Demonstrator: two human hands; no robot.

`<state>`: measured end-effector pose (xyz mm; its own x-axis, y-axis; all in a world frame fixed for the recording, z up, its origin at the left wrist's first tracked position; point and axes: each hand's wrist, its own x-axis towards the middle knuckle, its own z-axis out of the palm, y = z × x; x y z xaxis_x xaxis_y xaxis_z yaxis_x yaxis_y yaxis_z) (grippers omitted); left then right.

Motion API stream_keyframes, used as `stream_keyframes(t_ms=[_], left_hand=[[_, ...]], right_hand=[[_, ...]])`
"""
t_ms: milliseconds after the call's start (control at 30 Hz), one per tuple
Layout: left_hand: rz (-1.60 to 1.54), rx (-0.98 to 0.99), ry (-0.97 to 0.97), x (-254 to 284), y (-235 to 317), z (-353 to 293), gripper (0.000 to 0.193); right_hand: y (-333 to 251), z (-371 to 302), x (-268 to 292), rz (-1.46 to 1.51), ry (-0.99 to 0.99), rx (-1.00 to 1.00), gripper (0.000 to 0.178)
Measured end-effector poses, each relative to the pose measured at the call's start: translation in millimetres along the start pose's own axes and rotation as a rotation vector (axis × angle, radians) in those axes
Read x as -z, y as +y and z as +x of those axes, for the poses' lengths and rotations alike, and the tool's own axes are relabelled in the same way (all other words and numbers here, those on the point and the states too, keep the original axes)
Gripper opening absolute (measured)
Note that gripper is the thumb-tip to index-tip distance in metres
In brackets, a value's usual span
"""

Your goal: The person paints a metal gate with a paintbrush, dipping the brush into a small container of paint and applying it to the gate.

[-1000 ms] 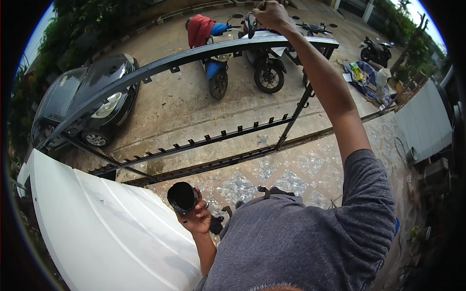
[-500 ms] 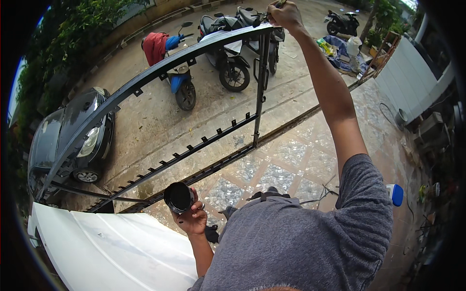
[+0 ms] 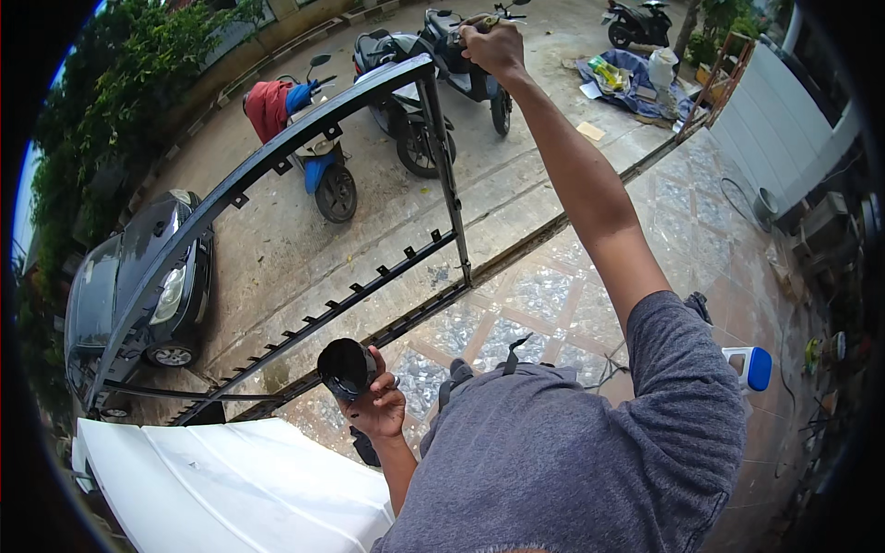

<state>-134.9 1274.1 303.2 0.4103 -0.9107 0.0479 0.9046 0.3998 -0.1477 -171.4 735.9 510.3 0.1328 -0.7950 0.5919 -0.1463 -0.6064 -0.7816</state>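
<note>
My left hand (image 3: 380,407) is wrapped round a round, open-topped can of black paint (image 3: 347,369), with its mouth tilted up toward me. Stretched far forward, my right hand (image 3: 496,48) is closed on what looks like a small paintbrush (image 3: 487,20); a yellowish end shows, while the fingers hide most of it. That hand is just right of the top corner of a dark metal gate frame (image 3: 449,184), apart from it. Small tabs line the frame's bars. A lower rail slopes toward the left.
White panels (image 3: 230,479) stand at lower left. Beyond the frame are a dark car (image 3: 138,267), a scooter draped with red cloth (image 3: 267,111) and more motorbikes. A blue tarp with bags (image 3: 636,78) lies at upper right. A floor track (image 3: 525,241) crosses the tiles.
The view has shifted, so the frame's corner appears farther left. My right hand has moved off that corner to its right. The paint can stays in my left hand.
</note>
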Motion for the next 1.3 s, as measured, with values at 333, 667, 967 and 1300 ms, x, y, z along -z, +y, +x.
stream_keyframes(t_ms=[333,667,967,1300], left_hand=[[0.064,0.074,0.033,19.3,4.4,64.4,0.065],[0.135,0.065,0.053,21.4,-48.2,125.3,0.066],[0.034,-0.193,0.054,44.4,-154.6,165.8,0.067],[0.131,-0.318,0.061,19.3,-201.6,187.8,0.065]], right_hand=[[38.5,-81.2,3.3,0.708,-0.102,-0.152,0.017],[83.0,-83.3,0.2,0.838,-0.314,-0.049,0.022],[104.8,-61.9,-5.7,1.109,-0.457,-0.096,0.021],[131.3,-36.9,-21.0,1.302,-0.497,-0.396,0.016]])
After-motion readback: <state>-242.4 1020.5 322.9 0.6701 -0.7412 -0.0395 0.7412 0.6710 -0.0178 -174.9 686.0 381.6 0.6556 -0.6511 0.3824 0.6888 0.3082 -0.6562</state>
